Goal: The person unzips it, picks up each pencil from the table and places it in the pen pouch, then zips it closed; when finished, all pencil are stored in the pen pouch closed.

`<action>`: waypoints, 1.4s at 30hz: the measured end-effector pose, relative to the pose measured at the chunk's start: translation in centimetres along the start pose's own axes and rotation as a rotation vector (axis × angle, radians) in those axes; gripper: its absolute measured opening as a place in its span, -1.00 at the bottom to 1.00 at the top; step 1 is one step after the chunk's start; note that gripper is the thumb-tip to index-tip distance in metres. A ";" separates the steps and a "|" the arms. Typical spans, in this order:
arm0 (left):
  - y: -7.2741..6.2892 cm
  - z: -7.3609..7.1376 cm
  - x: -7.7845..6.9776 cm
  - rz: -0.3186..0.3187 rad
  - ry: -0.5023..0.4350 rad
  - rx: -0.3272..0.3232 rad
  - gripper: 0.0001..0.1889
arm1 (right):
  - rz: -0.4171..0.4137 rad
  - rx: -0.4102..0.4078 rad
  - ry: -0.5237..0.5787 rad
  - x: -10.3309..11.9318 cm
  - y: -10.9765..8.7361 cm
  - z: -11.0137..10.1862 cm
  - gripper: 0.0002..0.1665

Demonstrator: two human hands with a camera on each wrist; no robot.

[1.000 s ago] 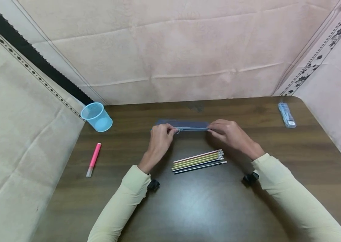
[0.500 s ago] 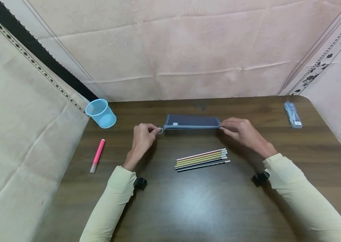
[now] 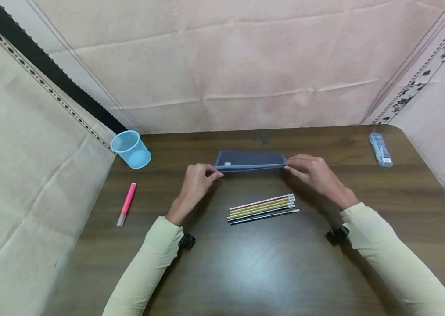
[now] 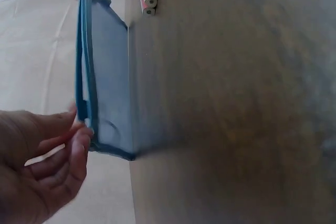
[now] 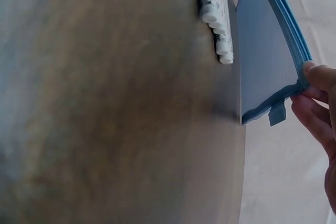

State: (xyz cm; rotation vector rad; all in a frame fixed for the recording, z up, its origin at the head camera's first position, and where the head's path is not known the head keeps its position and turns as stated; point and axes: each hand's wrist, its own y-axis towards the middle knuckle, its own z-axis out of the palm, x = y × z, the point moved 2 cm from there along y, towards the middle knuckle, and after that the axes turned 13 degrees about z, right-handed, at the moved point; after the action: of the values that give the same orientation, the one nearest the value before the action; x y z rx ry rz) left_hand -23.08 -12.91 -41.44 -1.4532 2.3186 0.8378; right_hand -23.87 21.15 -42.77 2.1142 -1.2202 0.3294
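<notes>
Pouch (image 3: 251, 158), one: left hand (image 3: 196, 182) and right hand (image 3: 311, 170) each pinching an end. Pencils (image 3: 261, 209), several: between the wrists.

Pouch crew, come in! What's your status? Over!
Right grip pinches corner of zip pouch. Left grip at other end. Zip pouch slightly open. Pencils apart, seemingly not blocking.

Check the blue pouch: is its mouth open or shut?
Open, at least partly: in the left wrist view, the blue pouch shows a gap between its two top edges.
</notes>
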 end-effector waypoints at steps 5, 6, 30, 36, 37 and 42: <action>0.8 0.3 0.0 0.126 0.055 0.039 -0.81 | 0.026 0.019 0.019 0.0 -0.2 0.3 -0.72; 1.0 0.3 0.0 0.155 0.076 0.052 -0.80 | 0.026 0.022 0.022 0.1 -0.2 0.3 -0.72; 2.9 1.7 0.3 0.312 0.198 -0.015 -0.86 | -0.086 0.410 -0.172 6.9 1.6 1.5 -0.89; 3.1 2.0 0.0 0.314 0.183 -0.010 -0.86 | -0.042 0.549 -0.230 7.0 1.4 3.0 -0.91; 3.1 2.1 -0.1 0.311 0.184 -0.013 -0.86 | -0.043 0.558 -0.231 6.9 1.3 3.2 -0.92; 3.0 2.3 -0.2 0.297 0.184 -0.020 -0.86 | -0.043 0.596 -0.205 6.9 1.1 3.9 -0.90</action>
State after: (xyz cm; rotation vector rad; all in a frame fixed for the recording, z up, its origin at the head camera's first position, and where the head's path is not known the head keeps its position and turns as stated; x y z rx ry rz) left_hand -25.76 -10.42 -42.16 -1.2579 2.7194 0.8333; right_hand -21.54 13.52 -41.67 2.7348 -1.3019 0.5170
